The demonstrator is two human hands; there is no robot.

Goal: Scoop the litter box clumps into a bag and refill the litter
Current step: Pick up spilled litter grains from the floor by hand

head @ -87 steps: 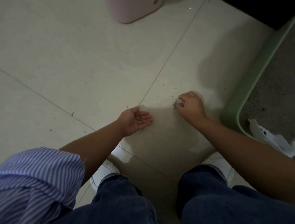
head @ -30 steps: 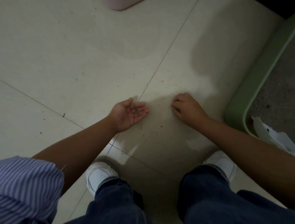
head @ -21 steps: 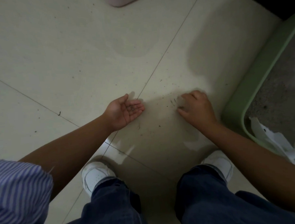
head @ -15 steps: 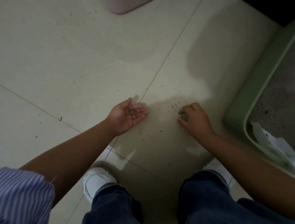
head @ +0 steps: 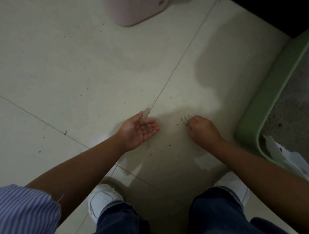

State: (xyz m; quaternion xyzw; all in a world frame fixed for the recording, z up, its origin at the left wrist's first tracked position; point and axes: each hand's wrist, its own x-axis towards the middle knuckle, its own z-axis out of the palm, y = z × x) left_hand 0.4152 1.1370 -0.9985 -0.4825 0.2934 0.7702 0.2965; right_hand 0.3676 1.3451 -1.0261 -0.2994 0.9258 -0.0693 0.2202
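Litter grains [head: 145, 127] in cupped left hand [head: 139, 130].

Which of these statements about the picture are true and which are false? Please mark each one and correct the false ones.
1. The left hand lies palm up with a few dark litter grains in it. True.
2. The right hand holds a scoop. False: no scoop shows; its curled fingers are down at the scattered grains on the floor.
3. The green litter box is on the person's right side. True.
4. The pink bin stands inside the litter box. False: it stands on the floor, apart from the box.
5. The person is barefoot. False: white shoes show.
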